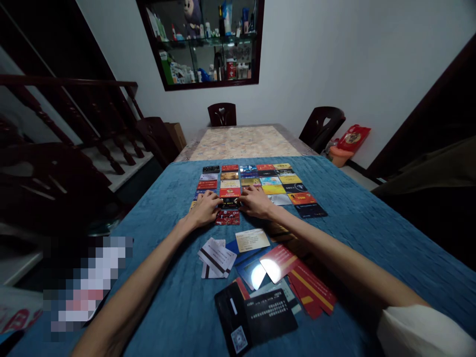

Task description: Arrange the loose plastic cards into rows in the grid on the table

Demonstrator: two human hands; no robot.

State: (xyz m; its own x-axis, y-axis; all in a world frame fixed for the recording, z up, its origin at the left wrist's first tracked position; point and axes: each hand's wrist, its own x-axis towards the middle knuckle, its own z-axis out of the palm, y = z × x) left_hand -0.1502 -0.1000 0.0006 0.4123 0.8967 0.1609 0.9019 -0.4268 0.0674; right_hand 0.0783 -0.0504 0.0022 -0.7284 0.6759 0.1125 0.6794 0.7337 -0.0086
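A black card with gold print [229,203] lies flat between my two hands, in the second column of laid-out cards. My left hand [206,208] has its fingers curled at the card's left edge. At its right edge are the bent fingers of my right hand [256,202], which covers part of the neighbouring column. Just nearer to me lies a red patterned card [227,217], and just beyond is a red and white card [230,192]. A loose pile of cards spreads between my forearms, with a cream card [252,240], striped white cards [217,258] and black cards [271,315].
A blue cloth [159,223] covers the near part of the table; a patterned cover [245,141] shows beyond. Dark wooden chairs [222,115] stand around it. A blurred-out object [92,282] lies at the left. A glass-shelved cabinet [211,84] is set in the back wall.
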